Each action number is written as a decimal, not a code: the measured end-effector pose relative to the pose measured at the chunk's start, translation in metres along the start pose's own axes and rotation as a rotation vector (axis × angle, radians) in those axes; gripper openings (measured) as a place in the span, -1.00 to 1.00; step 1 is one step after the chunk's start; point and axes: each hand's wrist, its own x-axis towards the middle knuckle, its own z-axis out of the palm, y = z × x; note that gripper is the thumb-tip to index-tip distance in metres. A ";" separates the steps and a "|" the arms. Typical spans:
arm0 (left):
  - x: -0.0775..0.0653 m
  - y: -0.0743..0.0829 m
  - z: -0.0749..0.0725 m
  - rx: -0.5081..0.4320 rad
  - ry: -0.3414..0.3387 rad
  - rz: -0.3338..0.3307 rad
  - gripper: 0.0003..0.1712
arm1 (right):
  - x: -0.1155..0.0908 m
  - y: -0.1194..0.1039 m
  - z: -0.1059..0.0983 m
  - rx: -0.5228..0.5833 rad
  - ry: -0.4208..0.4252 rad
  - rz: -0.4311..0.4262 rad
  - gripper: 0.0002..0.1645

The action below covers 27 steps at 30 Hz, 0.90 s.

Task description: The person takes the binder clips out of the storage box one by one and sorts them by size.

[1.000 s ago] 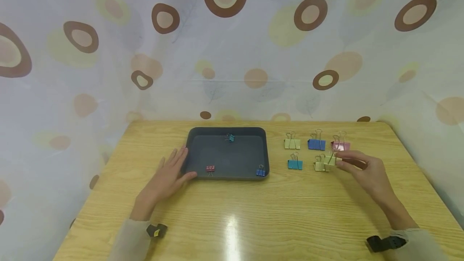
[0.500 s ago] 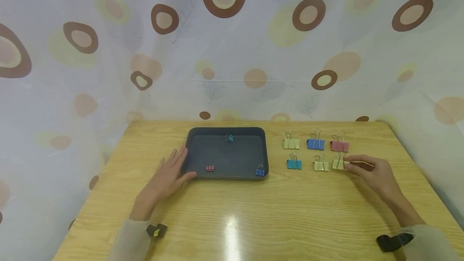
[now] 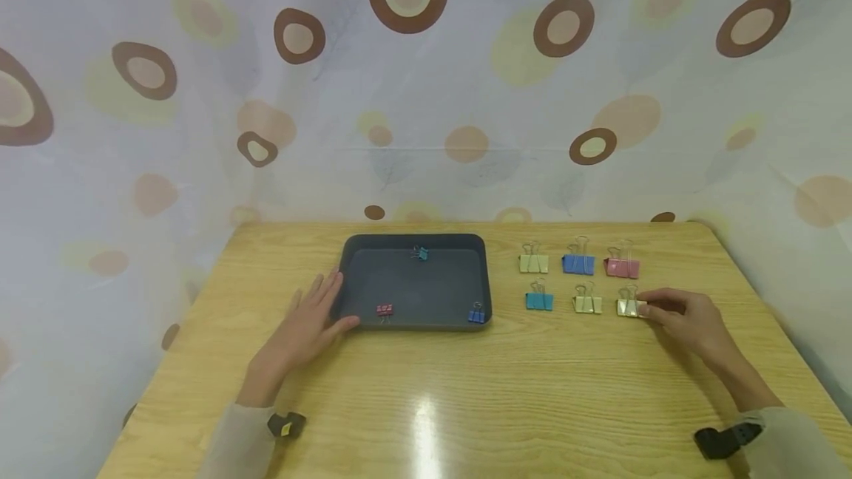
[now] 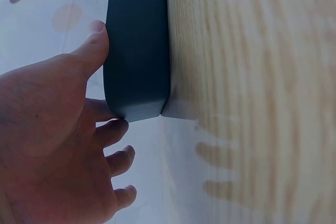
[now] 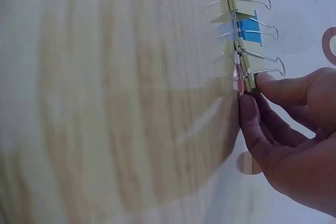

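On the counter (image 3: 532, 390), right of the tray (image 3: 426, 283) | right hand (image 3: 688, 321) is pinching the rightmost yellow clip (image 3: 628, 307), now standing lower than a second ago | left hand (image 3: 308, 327), fingers spread, is touching the tray | placing is apparently finishing

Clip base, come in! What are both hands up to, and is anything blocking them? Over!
Left hand touching tray, near left corner. Right hand pinching rightmost yellow clip. Pink clip behind it, apart; no blockage seen.
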 end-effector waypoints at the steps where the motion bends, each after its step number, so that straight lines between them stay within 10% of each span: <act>1: 0.000 0.000 0.000 0.000 0.002 0.000 0.01 | 0.000 0.000 0.000 -0.001 -0.004 0.002 -0.65; 18: -0.001 -0.003 0.002 0.003 -0.004 0.001 0.02 | -0.006 -0.005 -0.008 -0.007 0.063 -0.005 -0.63; 27: -0.002 -0.001 0.000 -0.008 -0.005 0.001 0.02 | -0.008 -0.033 -0.011 0.196 0.157 -0.142 -0.69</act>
